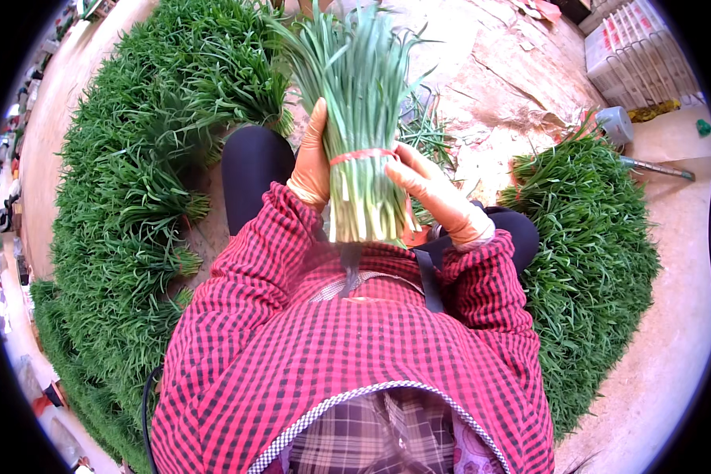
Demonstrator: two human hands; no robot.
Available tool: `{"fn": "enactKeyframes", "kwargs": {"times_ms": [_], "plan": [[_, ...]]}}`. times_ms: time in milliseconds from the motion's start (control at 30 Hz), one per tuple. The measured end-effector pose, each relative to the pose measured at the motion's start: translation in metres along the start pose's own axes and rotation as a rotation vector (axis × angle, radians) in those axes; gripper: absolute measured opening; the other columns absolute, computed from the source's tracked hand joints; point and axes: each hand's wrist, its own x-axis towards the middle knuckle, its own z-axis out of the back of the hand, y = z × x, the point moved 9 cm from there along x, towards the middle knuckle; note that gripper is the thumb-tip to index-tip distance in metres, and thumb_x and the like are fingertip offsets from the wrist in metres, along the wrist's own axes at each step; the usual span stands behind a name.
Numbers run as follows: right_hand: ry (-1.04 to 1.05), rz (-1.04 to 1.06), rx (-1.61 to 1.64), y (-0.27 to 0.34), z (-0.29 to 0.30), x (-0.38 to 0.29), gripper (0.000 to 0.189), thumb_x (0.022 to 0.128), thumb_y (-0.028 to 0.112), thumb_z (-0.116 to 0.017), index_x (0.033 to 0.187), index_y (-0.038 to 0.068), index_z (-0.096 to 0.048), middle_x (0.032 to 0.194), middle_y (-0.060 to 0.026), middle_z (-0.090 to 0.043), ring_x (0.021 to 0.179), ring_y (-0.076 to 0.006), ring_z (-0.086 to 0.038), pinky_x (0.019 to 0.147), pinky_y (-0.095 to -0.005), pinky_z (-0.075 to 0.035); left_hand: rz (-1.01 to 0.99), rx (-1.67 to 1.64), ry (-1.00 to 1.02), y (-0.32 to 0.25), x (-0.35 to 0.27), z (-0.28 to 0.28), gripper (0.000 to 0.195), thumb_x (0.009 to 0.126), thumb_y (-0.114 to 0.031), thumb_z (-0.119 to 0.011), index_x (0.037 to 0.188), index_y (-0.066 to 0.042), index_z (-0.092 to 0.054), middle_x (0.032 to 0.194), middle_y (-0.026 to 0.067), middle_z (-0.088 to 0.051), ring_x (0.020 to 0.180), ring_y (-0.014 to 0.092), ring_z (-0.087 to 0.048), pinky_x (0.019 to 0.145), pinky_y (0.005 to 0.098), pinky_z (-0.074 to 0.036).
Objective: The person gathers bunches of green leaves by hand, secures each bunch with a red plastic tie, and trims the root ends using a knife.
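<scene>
A thick bundle of Chinese chives (364,112) stands upright in front of my chest, leaves up and pale cut stems down. Around its lower middle runs a red band (355,156). My left hand (311,163), in a tan rubber glove, grips the bundle's left side with the thumb pointing up; its other fingers are hidden behind the stems. My right hand (435,183), gloved alike, holds the right side, its fingertips on the stems at the band's right end.
Banded chive bundles (118,195) are massed along my left. Another mass of bundles (592,260) lies to my right. Loose leaves (423,130) are on the floor (474,77) ahead. A blue-grey container (615,125) and white plastic crates (640,53) stand at upper right.
</scene>
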Motion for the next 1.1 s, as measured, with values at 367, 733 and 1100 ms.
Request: {"fn": "enactKeyframes", "kwargs": {"times_ms": [367,733,1100], "plan": [[-0.037,-0.316,0.052,-0.008,-0.029,-0.040,0.019,0.093,0.019,-0.066,0.104,0.003,-0.064,0.073,-0.0038,-0.065,0.056,-0.0085,-0.058,0.051,-0.0220,-0.046,-0.451,0.055,-0.196,-0.070,-0.030,0.005,0.050,0.092,-0.049,-0.055,0.119,-0.008,-0.063,0.111,0.0077,-0.069,0.095,0.024,-0.066,0.088,0.0399,-0.054],[-0.128,-0.275,0.020,-0.028,-0.031,-0.024,0.017,0.094,0.021,-0.066,0.096,0.005,-0.060,0.069,-0.0030,-0.063,0.053,-0.0080,-0.056,0.047,-0.0214,-0.044,-0.457,0.123,-0.193,-0.072,-0.040,0.003,0.046,0.094,-0.043,-0.056,0.119,-0.006,-0.062,0.111,0.0068,-0.069,0.095,0.022,-0.066,0.089,0.0374,-0.053],[-0.214,0.279,-1.120,0.034,-0.038,-0.035,0.013,0.082,0.020,-0.066,0.078,0.010,-0.058,0.062,-0.0107,-0.061,0.057,-0.0310,-0.064,0.054,-0.0419,-0.050,-0.694,0.093,-0.202,-0.119,-0.056,0.018,0.065,0.091,-0.057,-0.046,0.125,-0.003,-0.057,0.111,0.0137,-0.066,0.095,0.030,-0.065,0.087,0.0446,-0.053]]}}
